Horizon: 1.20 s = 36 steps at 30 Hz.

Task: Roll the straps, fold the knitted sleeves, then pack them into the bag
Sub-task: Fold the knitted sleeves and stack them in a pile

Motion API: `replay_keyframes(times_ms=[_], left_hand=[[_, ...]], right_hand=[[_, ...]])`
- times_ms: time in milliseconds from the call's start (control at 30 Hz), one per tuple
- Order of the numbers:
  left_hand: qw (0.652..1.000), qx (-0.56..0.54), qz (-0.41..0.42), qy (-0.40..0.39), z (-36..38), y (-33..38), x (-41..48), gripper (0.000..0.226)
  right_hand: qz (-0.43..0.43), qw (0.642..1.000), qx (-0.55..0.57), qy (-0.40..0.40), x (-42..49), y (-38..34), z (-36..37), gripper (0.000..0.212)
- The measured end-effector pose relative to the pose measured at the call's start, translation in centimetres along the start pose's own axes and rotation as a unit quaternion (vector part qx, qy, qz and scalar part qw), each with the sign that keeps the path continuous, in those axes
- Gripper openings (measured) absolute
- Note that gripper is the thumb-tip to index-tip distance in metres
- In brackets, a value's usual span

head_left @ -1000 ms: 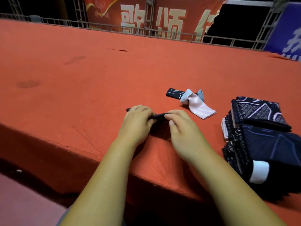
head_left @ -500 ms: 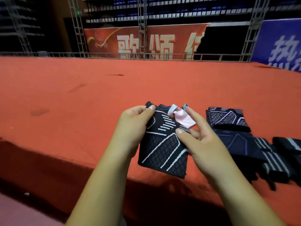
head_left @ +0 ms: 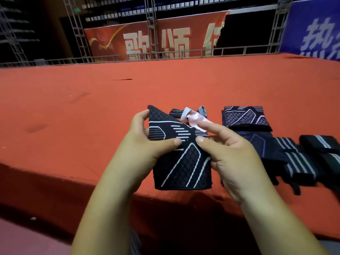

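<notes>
I hold a black knitted sleeve [head_left: 182, 162] with white lines upright above the front edge of the red platform. My left hand [head_left: 145, 144] grips its upper left part, thumb on the front. My right hand [head_left: 228, 153] pinches its right edge, index finger raised. Behind it lie a pink-and-white bag [head_left: 193, 118] and a dark strap [head_left: 175, 113]. To the right rests another patterned knitted sleeve [head_left: 244, 116] on a dark blue-lined one [head_left: 257, 142], then black straps with white stripes [head_left: 298, 161].
The red carpeted platform [head_left: 92, 111] stretches far back and left. Its front edge [head_left: 73, 183] drops just below my hands. A metal railing [head_left: 184, 54], trusses and red and blue banners stand at the far side.
A second ago both hands pressed the dark sleeve flat on the platform. They have since lifted it upright, and my view has tilted upward. My left thumb moved further across the sleeve's front.
</notes>
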<state>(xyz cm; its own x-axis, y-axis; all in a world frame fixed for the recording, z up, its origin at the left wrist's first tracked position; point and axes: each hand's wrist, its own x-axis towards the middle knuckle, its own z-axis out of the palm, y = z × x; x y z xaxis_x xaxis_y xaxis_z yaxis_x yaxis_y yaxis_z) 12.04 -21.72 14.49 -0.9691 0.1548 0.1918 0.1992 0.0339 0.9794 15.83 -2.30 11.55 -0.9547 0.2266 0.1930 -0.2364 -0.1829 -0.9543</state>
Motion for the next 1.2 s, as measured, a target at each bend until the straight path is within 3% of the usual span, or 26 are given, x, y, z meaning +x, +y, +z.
replay_keyframes(times_ms=[133,267,333,467,533,900,1033,1200], left_hand=[[0.998,0.054,0.042,0.004,0.1,-0.7,0.1,0.114],[0.998,0.036,0.051,0.018,-0.3,-0.8,0.6,0.122],[0.997,0.047,0.063,0.008,-0.4,-0.8,0.6,0.109],[0.99,0.112,0.08,-0.015,-0.5,-1.0,0.9,0.051],[0.99,0.113,0.073,-0.034,-0.7,-1.2,1.0,0.036],[0.991,0.111,0.06,-0.033,-0.4,-1.4,0.9,0.029],[0.99,0.125,0.058,-0.01,-0.4,-1.6,1.0,0.028],[0.982,0.164,0.084,0.044,-0.2,-2.0,1.2,0.026]], right_hand=[[0.018,0.998,0.011,-0.06,0.5,0.0,-0.4,0.037],[0.007,0.998,-0.016,-0.063,0.9,0.3,-0.6,0.035],[0.001,0.998,-0.015,-0.057,1.1,0.6,-0.7,0.039],[0.02,0.997,0.007,-0.068,1.7,0.9,-0.7,0.041],[0.014,0.998,-0.009,-0.068,1.9,1.2,-0.9,0.035],[-0.083,0.986,-0.144,-0.036,1.1,1.2,-0.4,0.03],[-0.132,0.96,-0.247,0.013,0.8,1.3,-0.3,0.02],[-0.162,0.95,-0.264,0.049,0.4,1.0,0.2,0.018]])
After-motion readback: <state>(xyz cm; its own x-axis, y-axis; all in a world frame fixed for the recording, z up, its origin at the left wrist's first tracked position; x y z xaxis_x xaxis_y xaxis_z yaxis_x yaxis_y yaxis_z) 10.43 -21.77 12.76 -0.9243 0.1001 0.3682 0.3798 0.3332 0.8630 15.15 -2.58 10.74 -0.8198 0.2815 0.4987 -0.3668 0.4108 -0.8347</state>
